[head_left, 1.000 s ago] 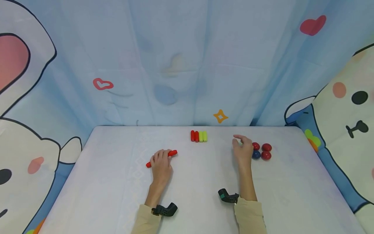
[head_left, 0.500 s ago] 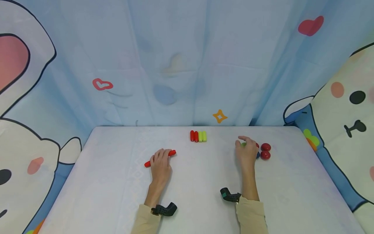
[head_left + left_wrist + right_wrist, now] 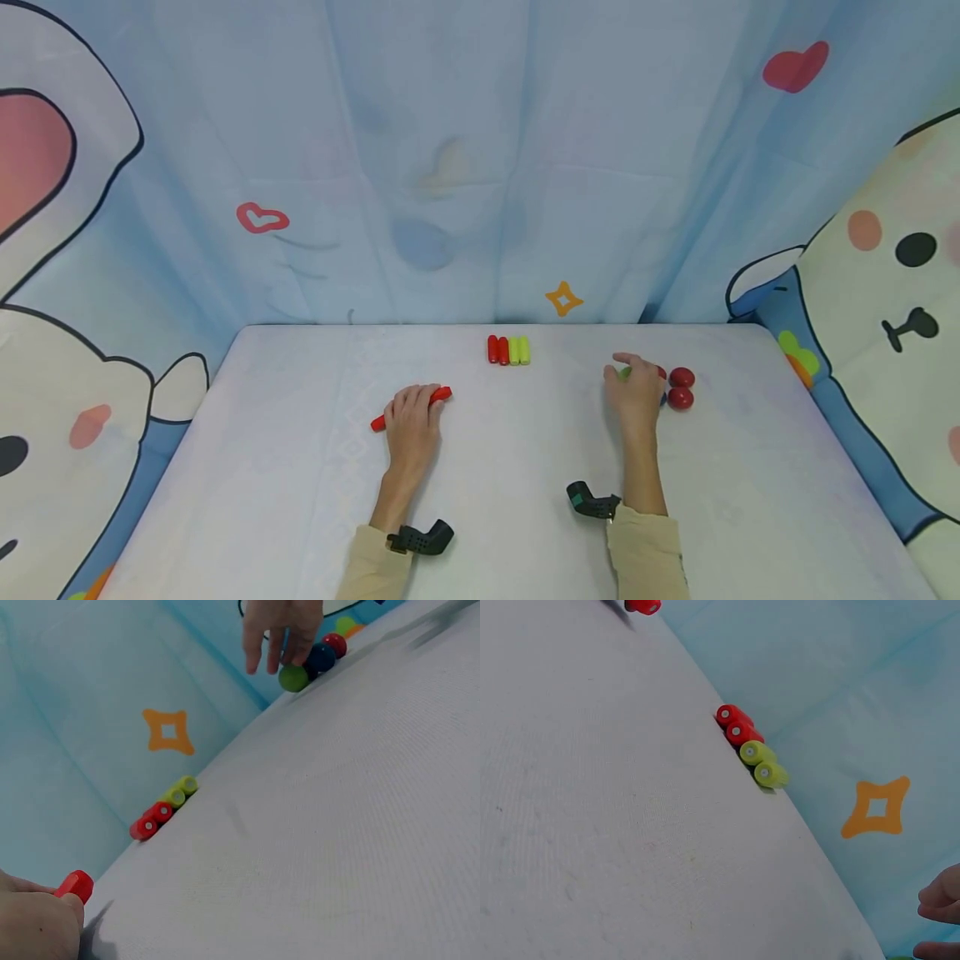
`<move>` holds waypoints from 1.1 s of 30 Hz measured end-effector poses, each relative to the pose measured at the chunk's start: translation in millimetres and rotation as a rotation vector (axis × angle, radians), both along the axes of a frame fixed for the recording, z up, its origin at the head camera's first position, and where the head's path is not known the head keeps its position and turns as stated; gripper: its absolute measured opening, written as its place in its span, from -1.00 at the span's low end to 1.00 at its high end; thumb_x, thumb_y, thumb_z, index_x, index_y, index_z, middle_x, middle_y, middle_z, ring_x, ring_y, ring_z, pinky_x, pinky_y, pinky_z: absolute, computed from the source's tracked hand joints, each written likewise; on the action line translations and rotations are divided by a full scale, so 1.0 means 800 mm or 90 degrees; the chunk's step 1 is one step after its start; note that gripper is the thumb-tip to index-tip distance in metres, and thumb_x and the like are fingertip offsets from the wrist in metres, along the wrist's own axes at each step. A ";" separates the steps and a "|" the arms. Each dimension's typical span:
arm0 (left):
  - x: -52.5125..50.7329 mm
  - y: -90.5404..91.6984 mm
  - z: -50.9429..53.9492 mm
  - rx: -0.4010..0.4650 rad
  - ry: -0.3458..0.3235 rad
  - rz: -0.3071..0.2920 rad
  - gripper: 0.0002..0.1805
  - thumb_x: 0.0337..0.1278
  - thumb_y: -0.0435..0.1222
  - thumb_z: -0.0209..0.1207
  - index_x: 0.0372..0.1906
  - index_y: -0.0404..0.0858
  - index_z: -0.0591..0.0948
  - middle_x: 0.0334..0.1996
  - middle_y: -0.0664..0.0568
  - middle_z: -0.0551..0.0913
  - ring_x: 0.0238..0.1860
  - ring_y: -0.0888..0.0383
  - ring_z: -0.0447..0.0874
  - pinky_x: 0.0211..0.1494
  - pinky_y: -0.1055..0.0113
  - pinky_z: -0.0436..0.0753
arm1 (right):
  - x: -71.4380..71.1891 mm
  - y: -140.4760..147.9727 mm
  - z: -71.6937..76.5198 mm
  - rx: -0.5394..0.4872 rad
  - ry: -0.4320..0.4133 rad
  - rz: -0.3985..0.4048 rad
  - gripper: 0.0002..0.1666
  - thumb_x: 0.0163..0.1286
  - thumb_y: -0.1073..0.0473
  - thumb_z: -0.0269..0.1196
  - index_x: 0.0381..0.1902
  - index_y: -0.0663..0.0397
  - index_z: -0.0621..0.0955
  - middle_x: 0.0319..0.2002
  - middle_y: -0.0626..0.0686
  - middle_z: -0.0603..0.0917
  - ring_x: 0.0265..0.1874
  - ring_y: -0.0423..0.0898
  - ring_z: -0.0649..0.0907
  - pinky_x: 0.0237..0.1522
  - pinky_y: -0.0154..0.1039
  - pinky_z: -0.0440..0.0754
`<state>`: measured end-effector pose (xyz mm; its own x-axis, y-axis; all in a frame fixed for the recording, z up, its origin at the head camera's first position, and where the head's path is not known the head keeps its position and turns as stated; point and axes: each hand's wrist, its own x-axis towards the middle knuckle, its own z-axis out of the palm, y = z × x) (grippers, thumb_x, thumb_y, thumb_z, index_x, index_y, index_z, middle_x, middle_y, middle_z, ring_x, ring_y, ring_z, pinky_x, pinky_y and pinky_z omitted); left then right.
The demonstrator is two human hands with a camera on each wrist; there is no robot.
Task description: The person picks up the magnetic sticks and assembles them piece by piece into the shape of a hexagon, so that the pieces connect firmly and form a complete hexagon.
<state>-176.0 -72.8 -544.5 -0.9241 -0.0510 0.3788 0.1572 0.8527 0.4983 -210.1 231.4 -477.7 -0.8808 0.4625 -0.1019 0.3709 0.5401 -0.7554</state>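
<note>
My left hand [image 3: 412, 419] rests on the left part of the table and grips a red stick [image 3: 441, 394], whose ends stick out on both sides. The middle of the stick is hidden under the fingers. My right hand [image 3: 634, 392] hovers over a green ball [image 3: 293, 678], its fingers loosely extended and spread. A fingertip is close to the top of that ball; whether it touches, I cannot tell. Beside the green ball lie a blue ball [image 3: 322, 658] and red balls [image 3: 682, 377]. My right hand partly covers the blue ball and one red ball in the head view.
Two red short cylinders [image 3: 492, 349] and two yellow-green ones [image 3: 524, 351] stand side by side near the back edge of the white-covered table [image 3: 495, 467]. A blue printed curtain [image 3: 480, 167] hangs behind it. A black camera is worn on each wrist.
My right hand has shifted slightly right, and the green ball now shows beneath it. In the last half second both hands hardly move. My left hand keeps its grip on the red stick.
</note>
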 end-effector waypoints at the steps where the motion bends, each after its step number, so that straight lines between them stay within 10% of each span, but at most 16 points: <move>1: 0.000 0.000 -0.001 -0.003 0.000 0.001 -0.73 0.31 -0.24 0.14 0.07 -0.11 0.60 0.00 0.00 0.66 0.15 -0.02 0.45 0.24 -0.06 0.35 | 0.000 0.000 -0.001 0.012 -0.003 0.002 -0.50 0.44 0.13 0.07 0.29 0.18 0.45 0.37 0.33 0.31 0.37 0.29 0.20 0.31 0.31 0.27; 16: 0.000 0.001 -0.001 -0.014 -0.006 0.012 -0.71 0.31 -0.23 0.15 0.09 -0.12 0.60 0.00 0.00 0.66 0.14 -0.01 0.46 0.23 -0.04 0.36 | 0.006 -0.002 -0.007 0.138 -0.031 0.030 -0.51 0.43 0.24 0.03 0.27 0.32 0.40 0.29 0.46 0.27 0.27 0.38 0.19 0.19 0.29 0.38; 33: -0.001 0.001 -0.002 -0.015 -0.015 0.012 -0.71 0.33 -0.20 0.14 0.11 -0.09 0.59 0.02 0.02 0.66 0.15 -0.01 0.46 0.26 -0.04 0.35 | 0.006 -0.011 -0.010 0.080 -0.128 0.112 -0.45 0.50 0.17 -0.02 0.37 0.28 0.29 0.24 0.41 0.30 0.20 0.37 0.42 0.23 0.26 0.44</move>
<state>-176.8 -72.3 -545.8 -0.9317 -0.0604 0.3581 0.1289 0.8669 0.4816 -205.3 222.6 -485.7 -0.9165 0.3246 -0.2339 0.3988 0.6941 -0.5993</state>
